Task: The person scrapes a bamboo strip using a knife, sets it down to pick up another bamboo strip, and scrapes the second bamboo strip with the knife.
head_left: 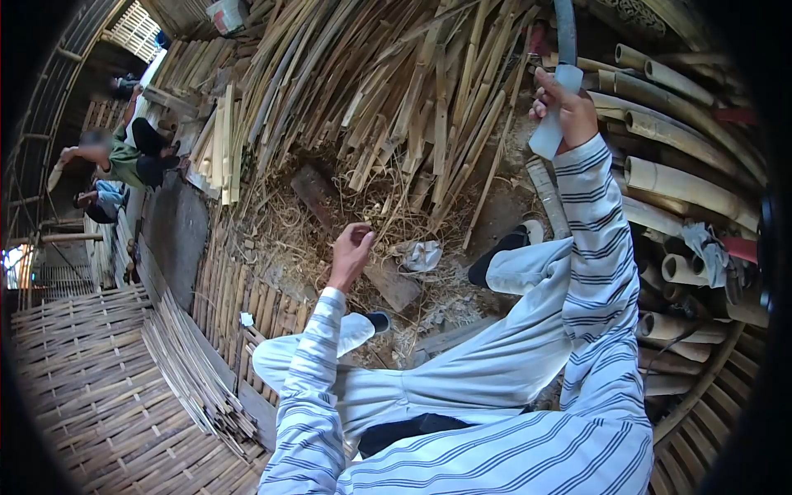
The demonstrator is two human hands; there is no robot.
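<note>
My right hand [565, 111] is wrapped round the pale handle [546, 139] of a long tool. Its curved grey blade [565, 33] reaches up to the top edge of the view. Over the shavings on the ground [280, 210], my left hand [353, 252] is closed with curled fingers, and anything in its grip is too small to tell. Just below that hand lies a wooden block [392, 285], with another dark piece of wood [315, 196] above it. A crumpled white scrap [421, 256] rests beside the block.
Split bamboo strips [396, 91] are heaped ahead. Thick bamboo poles [668, 177] are stacked at the right. Woven bamboo matting [91, 379] covers the lower left. A person in green [124, 161] and another in blue [107, 198] are at the far left.
</note>
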